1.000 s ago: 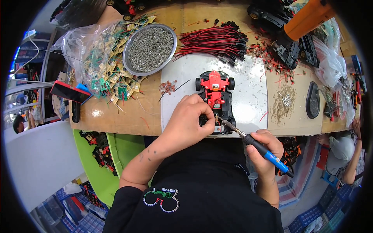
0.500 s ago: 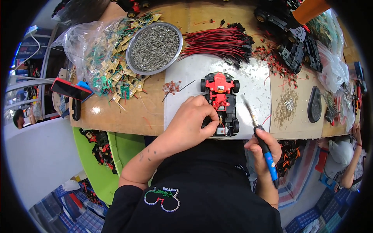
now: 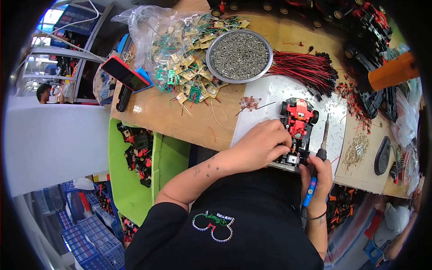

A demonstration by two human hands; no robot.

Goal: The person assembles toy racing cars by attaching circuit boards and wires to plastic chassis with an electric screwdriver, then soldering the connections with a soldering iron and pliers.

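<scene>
A toy car chassis (image 3: 299, 118), black with a red centre part and small wheels, lies on a white sheet (image 3: 270, 92) at the table's front edge. At its near left side, my left hand (image 3: 263, 145) is closed in a pinch over the small parts there. What lies between those fingertips is hidden. My right hand (image 3: 320, 174) grips a soldering iron (image 3: 322, 155) with a blue and black handle, its metal tip pointing away from me, right of the chassis. That hand's thumb and fingers sit close by the chassis's near right corner.
A metal bowl of screws (image 3: 239, 56) stands beyond the sheet. Left of it are heaped circuit boards (image 3: 189, 72); right, a bundle of red and black wires (image 3: 302, 67). An orange object (image 3: 391, 73) juts in at the right. A green bin (image 3: 128, 180) stands below the table.
The whole view has swung, so the scene sits further right. My right hand with the soldering iron has come closer to the chassis's near end. My left hand keeps its pinch at the chassis.
</scene>
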